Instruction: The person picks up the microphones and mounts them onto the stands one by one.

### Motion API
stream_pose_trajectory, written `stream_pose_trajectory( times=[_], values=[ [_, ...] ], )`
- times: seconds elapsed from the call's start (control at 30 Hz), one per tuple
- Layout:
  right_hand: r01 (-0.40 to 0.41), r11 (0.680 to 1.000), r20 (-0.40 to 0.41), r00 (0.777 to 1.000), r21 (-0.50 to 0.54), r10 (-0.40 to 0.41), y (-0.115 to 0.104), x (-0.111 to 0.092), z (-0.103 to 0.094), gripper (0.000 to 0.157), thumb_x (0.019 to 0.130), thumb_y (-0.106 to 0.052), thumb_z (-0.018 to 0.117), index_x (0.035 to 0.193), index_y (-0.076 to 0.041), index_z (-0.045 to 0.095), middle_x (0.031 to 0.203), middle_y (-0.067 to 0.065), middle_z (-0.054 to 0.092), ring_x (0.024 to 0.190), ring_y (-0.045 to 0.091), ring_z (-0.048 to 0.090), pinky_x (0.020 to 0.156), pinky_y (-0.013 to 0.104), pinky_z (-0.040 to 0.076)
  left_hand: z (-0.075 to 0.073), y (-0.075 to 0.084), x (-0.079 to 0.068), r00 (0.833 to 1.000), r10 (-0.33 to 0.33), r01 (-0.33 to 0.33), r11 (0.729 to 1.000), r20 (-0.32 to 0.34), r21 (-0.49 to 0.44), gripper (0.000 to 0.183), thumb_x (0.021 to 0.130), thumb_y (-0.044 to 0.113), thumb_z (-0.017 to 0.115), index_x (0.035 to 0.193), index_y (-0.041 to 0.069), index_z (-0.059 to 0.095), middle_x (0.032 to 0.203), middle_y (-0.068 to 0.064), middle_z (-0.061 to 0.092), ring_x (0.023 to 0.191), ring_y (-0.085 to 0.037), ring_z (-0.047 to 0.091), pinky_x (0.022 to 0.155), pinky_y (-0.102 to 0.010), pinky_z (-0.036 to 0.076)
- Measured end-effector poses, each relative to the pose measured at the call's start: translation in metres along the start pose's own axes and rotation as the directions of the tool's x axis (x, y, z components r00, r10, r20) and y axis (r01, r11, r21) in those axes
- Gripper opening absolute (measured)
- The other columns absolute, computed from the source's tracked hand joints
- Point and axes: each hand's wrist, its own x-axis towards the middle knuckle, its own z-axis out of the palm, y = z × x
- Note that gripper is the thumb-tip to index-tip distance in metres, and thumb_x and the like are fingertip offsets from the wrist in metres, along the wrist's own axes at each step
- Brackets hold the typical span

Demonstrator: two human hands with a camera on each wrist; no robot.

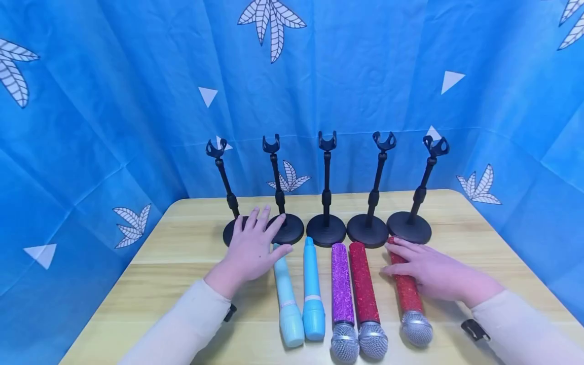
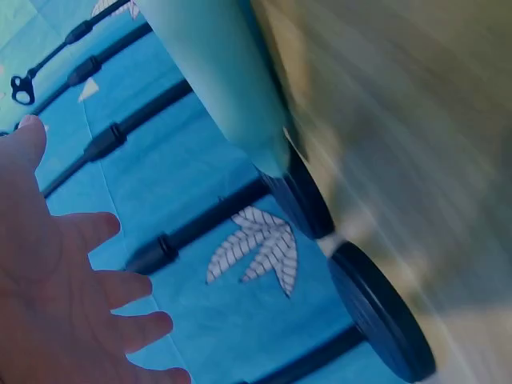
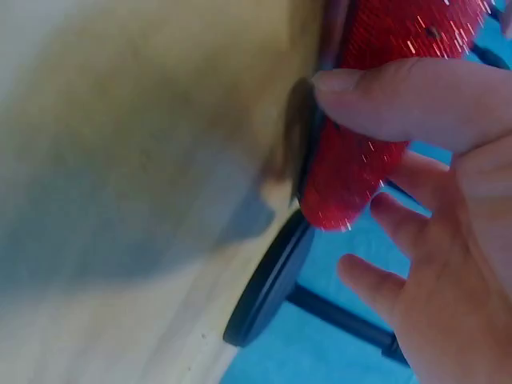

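In the head view my left hand (image 1: 250,248) hovers with fingers spread beside the pale aqua microphone (image 1: 287,299), near the bases of the two leftmost stands. The left wrist view shows its fingers extended with nothing between them. My right hand (image 1: 429,266) lies across the handle of the rightmost red glitter microphone (image 1: 409,294). Seen from the right wrist, the thumb (image 3: 392,100) runs straight along the microphone's side and other fingers spread past it. Between the hands lie a bright blue microphone (image 1: 313,289), a purple glitter one (image 1: 342,289) and another red one (image 1: 365,284).
Several black microphone stands (image 1: 326,192) with round bases and empty clips form a row at the back of the wooden table (image 1: 159,284). Behind them hangs a blue curtain (image 1: 365,61) with leaf prints and white triangles.
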Motion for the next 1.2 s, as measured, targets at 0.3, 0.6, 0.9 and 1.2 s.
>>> stream_pose_trajectory(
  times=[0.3, 0.6, 0.9, 1.2],
  values=[
    [0.037, 0.999, -0.088, 0.996, 0.036, -0.034, 0.004, 0.002, 0.008, 0.055, 0.069, -0.004, 0.076, 0.109, -0.038, 0.062, 0.131, 0.006, 0.049, 0.125, 0.035, 0.040, 0.092, 0.052, 0.043, -0.002, 0.022, 0.024, 0.992, 0.125, -0.126, 0.991, 0.023, 0.040, 0.081, 0.083, 0.078, 0.014, 0.148, 0.032, 0.024, 0.155, -0.006, 0.015, 0.140, -0.033, 0.012, 0.105, -0.062, 0.011],
    [-0.033, 0.992, -0.173, 0.984, 0.119, 0.054, 0.014, -0.014, 0.004, 0.060, 0.068, 0.003, 0.075, 0.117, -0.028, 0.060, 0.130, 0.006, 0.050, 0.124, 0.037, 0.041, 0.088, 0.052, 0.046, -0.006, 0.044, 0.040, 0.971, 0.230, -0.233, 0.971, 0.072, 0.045, 0.081, 0.082, 0.079, 0.012, 0.149, 0.034, 0.018, 0.155, -0.005, 0.013, 0.140, -0.031, 0.012, 0.106, -0.060, 0.013],
    [-0.171, 0.956, -0.173, 0.961, 0.238, 0.215, 0.020, -0.035, -0.001, 0.058, 0.070, 0.009, 0.067, 0.117, -0.025, 0.058, 0.134, 0.011, 0.046, 0.124, 0.043, 0.038, 0.086, 0.056, 0.044, -0.006, 0.081, 0.052, 0.933, 0.344, -0.341, 0.939, 0.104, -0.046, 0.078, 0.083, 0.078, 0.017, 0.149, 0.036, 0.019, 0.156, -0.003, 0.013, 0.141, -0.030, 0.011, 0.107, -0.059, 0.012],
    [-0.210, 0.933, -0.213, 0.937, 0.292, 0.278, 0.037, -0.049, -0.012, 0.052, 0.076, -0.007, 0.073, 0.121, -0.027, 0.055, 0.132, 0.005, 0.047, 0.119, 0.035, 0.046, 0.085, 0.055, 0.045, 0.000, 0.115, 0.070, 0.907, 0.407, -0.396, 0.912, 0.104, -0.108, 0.074, 0.085, 0.076, 0.020, 0.149, 0.039, 0.013, 0.156, 0.001, 0.013, 0.142, -0.023, 0.010, 0.108, -0.057, 0.013]
  ],
)
